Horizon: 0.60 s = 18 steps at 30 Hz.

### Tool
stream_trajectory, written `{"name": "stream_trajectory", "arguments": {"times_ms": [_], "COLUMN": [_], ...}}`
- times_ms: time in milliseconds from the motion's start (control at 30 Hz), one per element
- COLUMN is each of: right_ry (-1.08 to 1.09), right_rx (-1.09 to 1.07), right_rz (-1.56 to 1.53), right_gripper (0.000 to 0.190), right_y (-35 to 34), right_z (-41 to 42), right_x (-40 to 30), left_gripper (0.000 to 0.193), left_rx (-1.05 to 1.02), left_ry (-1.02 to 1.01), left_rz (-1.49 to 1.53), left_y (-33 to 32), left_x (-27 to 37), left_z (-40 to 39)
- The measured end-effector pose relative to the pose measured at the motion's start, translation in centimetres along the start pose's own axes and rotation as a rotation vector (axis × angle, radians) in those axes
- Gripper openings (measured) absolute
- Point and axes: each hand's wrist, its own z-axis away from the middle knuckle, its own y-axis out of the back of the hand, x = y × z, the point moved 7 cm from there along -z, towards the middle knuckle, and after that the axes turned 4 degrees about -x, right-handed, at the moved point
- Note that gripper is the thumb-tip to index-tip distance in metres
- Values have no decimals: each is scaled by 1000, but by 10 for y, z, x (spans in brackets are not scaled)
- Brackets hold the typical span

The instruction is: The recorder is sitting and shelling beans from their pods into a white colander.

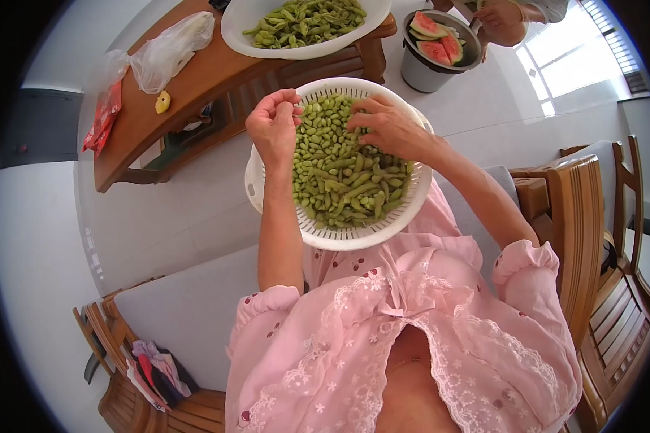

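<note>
A white slotted plastic basket (365, 238) rests on my lap. Loose shelled green soybeans (317, 135) fill its far and left side, and unshelled edamame pods (357, 187) are heaped nearer to me. My left hand (275, 124) is over the basket's left rim, its fingers curled in towards the thumb; whether something small is between them cannot be made out. On the right, my right hand (387, 127) reaches over the beans with its fingers spread and bent down, the fingertips at the beans.
A wooden table (227, 70) ahead holds a large white basin (303, 53) of edamame pods, a plastic bag (173, 48) and a red packet (104, 116). Watermelon pieces (436, 40) lie in a grey bucket (425, 73) beside another person's hand (501, 16). Wooden armrests (574, 227) flank me.
</note>
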Motion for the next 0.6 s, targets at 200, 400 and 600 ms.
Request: {"name": "stream_trajectory", "arguments": {"times_ms": [200, 400, 600], "right_ry": [14, 46, -348], "right_rx": [-245, -167, 99], "right_rz": [-47, -15, -1176], "right_gripper": [16, 10, 15], "right_y": [-51, -63, -30], "right_z": [-36, -40, -31], "right_x": [-32, -30, 10], "left_gripper": [19, 19, 17], "left_rx": [-4, -6, -111], "left_ry": [19, 19, 93], "left_rz": [11, 20, 106], "left_y": [1, -5, -10], "left_x": [-6, -5, -11], "left_z": [0, 1, 3]}}
